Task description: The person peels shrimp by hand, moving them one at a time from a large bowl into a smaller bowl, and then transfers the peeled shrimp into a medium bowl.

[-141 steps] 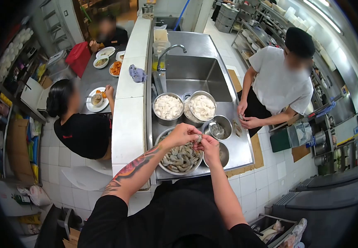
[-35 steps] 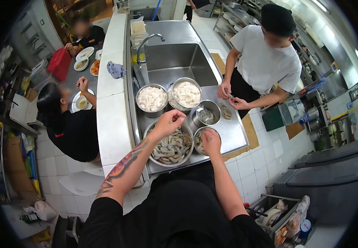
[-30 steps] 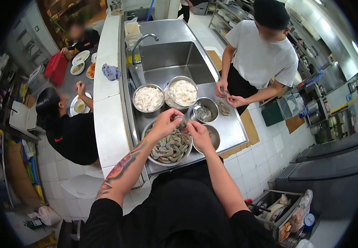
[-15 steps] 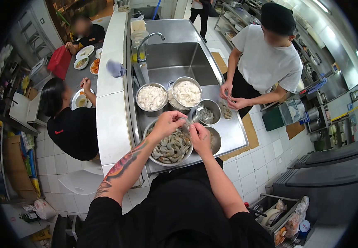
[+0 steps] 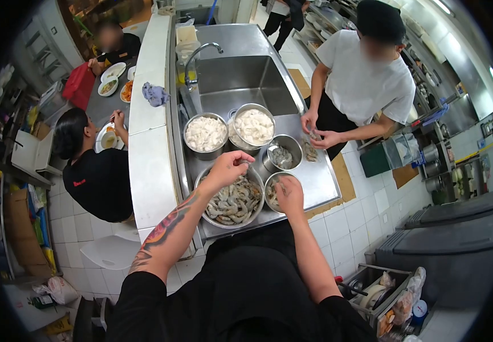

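Observation:
My left hand [image 5: 227, 171] is closed in a pinch on a grey raw shrimp [image 5: 246, 165], mostly hidden by the fingers. Below it stands a wide metal bowl [image 5: 228, 226] full of unpeeled grey shrimp [image 5: 236, 199]. My right hand [image 5: 289, 195] hangs over a smaller metal bowl [image 5: 268, 200] just to the right, fingers pointing down into it. Blur hides whether those fingertips hold anything. Behind that bowl, another metal bowl [image 5: 298, 149] contains a few grey shrimp [image 5: 281, 157].
Two metal pots [image 5: 205, 153] [image 5: 273, 135] heaped with pale peeled shrimp stand before the sink [image 5: 246, 85]. Across the counter, a co-worker [image 5: 366, 80] handles shrimp beside a small pile [image 5: 309, 153]. A crumpled cloth [image 5: 155, 94] lies on the tiled ledge [image 5: 147, 148]; people sit eating beyond it.
My hands were together over the shrimp bowl. My right hand has moved right and down to the smaller bowl, while my left stays above the shrimp.

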The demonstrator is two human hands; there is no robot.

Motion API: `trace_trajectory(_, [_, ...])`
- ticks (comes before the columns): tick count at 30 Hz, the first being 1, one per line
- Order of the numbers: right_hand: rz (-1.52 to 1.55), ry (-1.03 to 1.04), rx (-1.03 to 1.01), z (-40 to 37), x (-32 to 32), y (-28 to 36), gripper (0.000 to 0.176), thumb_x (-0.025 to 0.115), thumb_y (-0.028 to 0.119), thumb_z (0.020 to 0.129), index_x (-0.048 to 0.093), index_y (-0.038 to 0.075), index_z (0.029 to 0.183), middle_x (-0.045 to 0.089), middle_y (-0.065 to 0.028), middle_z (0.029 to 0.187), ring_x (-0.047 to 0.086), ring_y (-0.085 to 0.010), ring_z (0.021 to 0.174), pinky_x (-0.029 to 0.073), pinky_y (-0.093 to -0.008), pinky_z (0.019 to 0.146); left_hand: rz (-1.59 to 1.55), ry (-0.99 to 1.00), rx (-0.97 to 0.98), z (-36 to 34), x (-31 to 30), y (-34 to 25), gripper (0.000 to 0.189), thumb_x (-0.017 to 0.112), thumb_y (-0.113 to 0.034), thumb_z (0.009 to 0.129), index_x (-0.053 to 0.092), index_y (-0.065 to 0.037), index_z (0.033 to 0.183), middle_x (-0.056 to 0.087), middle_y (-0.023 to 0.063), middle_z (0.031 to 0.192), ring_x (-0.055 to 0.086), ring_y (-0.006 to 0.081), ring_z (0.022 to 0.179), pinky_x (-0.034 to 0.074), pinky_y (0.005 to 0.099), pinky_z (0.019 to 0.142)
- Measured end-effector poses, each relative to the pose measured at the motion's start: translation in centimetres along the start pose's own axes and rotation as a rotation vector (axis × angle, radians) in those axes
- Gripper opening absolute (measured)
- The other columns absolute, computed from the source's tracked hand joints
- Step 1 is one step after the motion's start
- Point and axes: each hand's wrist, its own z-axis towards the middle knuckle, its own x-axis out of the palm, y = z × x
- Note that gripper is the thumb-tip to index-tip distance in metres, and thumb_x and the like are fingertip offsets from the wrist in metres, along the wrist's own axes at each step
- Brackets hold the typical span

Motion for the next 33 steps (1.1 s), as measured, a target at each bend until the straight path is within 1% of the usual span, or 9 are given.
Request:
trace_trajectory(2, [0.26,0.028,0.12,1.6,0.7,3.1,0.026,0.073,0.01,0.091,0.072,0.002,0.116,0.07,-0.0104,0.105,0.068,-0.0194,0.081,0.054,-0.0289,0.076,-0.01,0.061,-0.031,-0.3,0.3,-1.0,0.022,0.064,-0.005,0.096,0.068,0.0,0.117,0.068,0.0018,0.099,0.063,0.0072,0.088,0.054,0.025,0.08])
trace_trajectory(4, [0.887,0.137,0.362,2.9,1.6,5.4,0.025,0.071,0.01,0.094,0.071,0.0,0.117,0.071,-0.0068,0.107,0.066,-0.0115,0.084,0.054,-0.0264,0.076,-0.04,0.086,-0.012,-0.2,0.5,-0.7,0.023,0.063,-0.005,0.096,0.066,0.001,0.119,0.068,0.0029,0.103,0.064,0.0082,0.09,0.055,0.0255,0.081])
trace_trajectory(5, [0.888,0.135,0.361,3.4,1.5,6.1,0.025,0.071,0.01,0.094,0.071,0.0,0.117,0.071,-0.0068,0.107,0.066,-0.0115,0.084,0.054,-0.0264,0.076,-0.076,0.101,0.007,-0.3,0.5,-0.5,0.025,0.063,-0.005,0.096,0.065,0.001,0.121,0.068,0.004,0.106,0.065,0.0093,0.093,0.055,0.0261,0.083])
trace_trajectory(8, [0.802,0.161,0.339,4.8,1.4,7.2,0.022,0.069,0.009,0.096,0.071,-0.002,0.115,0.072,-0.004,0.101,0.061,-0.0054,0.08,0.052,-0.0242,0.072,-0.224,0.116,0.054,-0.5,0.5,-0.7,0.031,0.062,-0.004,0.096,0.061,0.002,0.126,0.067,0.007,0.115,0.066,0.0115,0.1,0.056,0.0278,0.087])
trace_trajectory(12, [0.643,0.075,0.269,6.1,0.0,6.1,0.017,0.069,0.01,0.094,0.074,-0.001,0.106,0.073,-0.0097,0.094,0.067,-0.0123,0.075,0.053,-0.0275,0.072,-0.233,0.023,0.11,-0.3,0.4,-0.4,0.034,0.062,-0.004,0.096,0.058,0.001,0.13,0.065,0.0089,0.122,0.064,0.0143,0.106,0.054,0.0306,0.092])
trace_trajectory(18, [0.078,-0.115,0.021,7.6,1.2,-1.5,0.019,0.071,0.009,0.088,0.072,0.001,0.106,0.07,-0.0152,0.103,0.068,-0.0316,0.094,0.054,-0.0376,0.085,-0.084,-0.216,0.21,0.4,0.2,-0.6,0.033,0.064,-0.006,0.095,0.062,0.0,0.127,0.068,0.0079,0.121,0.062,0.0162,0.111,0.05,0.0327,0.099])
trace_trajectory(20, [-0.058,-0.056,0.036,6.2,2.1,-2.1,0.021,0.07,0.009,0.087,0.072,0.002,0.106,0.068,-0.0168,0.108,0.064,-0.0388,0.102,0.051,-0.0417,0.091,-0.09,-0.261,0.222,0.6,-0.2,-0.5,0.03,0.065,-0.007,0.095,0.064,0.0,0.125,0.069,0.0071,0.119,0.062,0.0151,0.11,0.049,0.0314,0.098])
trace_trajectory(23, [0.127,0.16,0.064,3.9,4.1,1.6,0.013,0.07,0.012,0.087,0.073,0.005,0.098,0.069,-0.015,0.094,0.067,-0.0367,0.09,0.054,-0.045,0.082,-0.142,-0.379,0.239,0.9,-0.5,-0.3,0.029,0.064,-0.006,0.097,0.064,0.001,0.125,0.07,0.0075,0.117,0.064,0.0142,0.106,0.05,0.0305,0.097])
trace_trajectory(33, [-0.023,0.326,-0.277,3.3,16.8,6.8,0.016,0.065,0.015,0.085,0.072,0.008,0.098,0.069,-0.0169,0.094,0.067,-0.0372,0.088,0.051,-0.0494,0.078,-0.159,-0.464,0.27,1.1,-0.5,-0.2,0.026,0.064,-0.005,0.097,0.066,-0.001,0.122,0.071,0.0056,0.112,0.063,0.0115,0.099,0.051,0.0277,0.091])
